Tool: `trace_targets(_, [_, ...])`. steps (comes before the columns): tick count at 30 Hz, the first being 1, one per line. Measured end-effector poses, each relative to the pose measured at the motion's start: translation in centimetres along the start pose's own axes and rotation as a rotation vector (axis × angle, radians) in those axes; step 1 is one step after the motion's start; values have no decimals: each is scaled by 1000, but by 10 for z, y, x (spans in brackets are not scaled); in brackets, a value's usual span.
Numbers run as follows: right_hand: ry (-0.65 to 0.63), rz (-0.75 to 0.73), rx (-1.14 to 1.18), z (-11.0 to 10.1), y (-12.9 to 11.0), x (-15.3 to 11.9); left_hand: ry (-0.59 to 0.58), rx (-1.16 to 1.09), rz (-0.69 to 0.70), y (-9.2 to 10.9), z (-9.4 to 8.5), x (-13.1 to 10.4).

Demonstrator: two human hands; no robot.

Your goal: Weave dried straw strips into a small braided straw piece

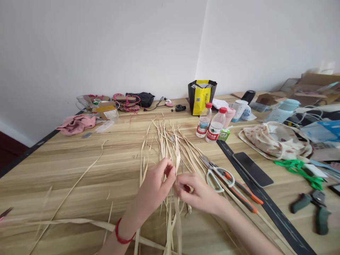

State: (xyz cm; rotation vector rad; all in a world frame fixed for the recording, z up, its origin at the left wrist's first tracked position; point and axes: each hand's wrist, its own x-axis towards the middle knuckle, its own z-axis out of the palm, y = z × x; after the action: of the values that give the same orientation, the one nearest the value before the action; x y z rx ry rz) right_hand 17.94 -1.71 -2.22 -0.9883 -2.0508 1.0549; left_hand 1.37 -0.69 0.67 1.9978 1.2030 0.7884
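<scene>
Dry, straw-coloured plant strips (pixel 162 141) lie in a loose bundle down the middle of the wooden table. Over the bundle, my left hand (pixel 162 177) pinches a flat strip (pixel 177 152) between thumb and fingertips; a red band circles that wrist. My right hand (pixel 195 191) is closed just to the right of it, its fingertips at the same strip a little lower. The strip runs away from me above the hands and hangs towards me below them. The fingertips partly hide where it is gripped.
Scissors (pixel 216 173) and orange-handled pliers (pixel 245 194) lie right of the bundle, with a phone (pixel 252 169) and green-handled cutters (pixel 316 209) beyond. Two bottles (pixel 214 127) stand behind, before a yellow-black bag (pixel 200 99). A pink cloth (pixel 77 124) lies far left.
</scene>
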Motion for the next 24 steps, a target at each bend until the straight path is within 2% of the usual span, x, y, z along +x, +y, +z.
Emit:
trace_targets(7, [18,-32,-109,3,-2,-1,17,113,-7,-3,-3,1])
trace_targets(13, [181,112,-204,9,0,-1,82,320,86,-1,0,1])
trace_targets(16, [209,142,-234,11,0,-2,74,400,127,0,5,0])
trace_targets(20, [229,118,-219,11,2,-1,34,388,138,-2,6,1])
trace_targets(24, [261,93,-101,8,7,0,-6,255,90,-2,2,3])
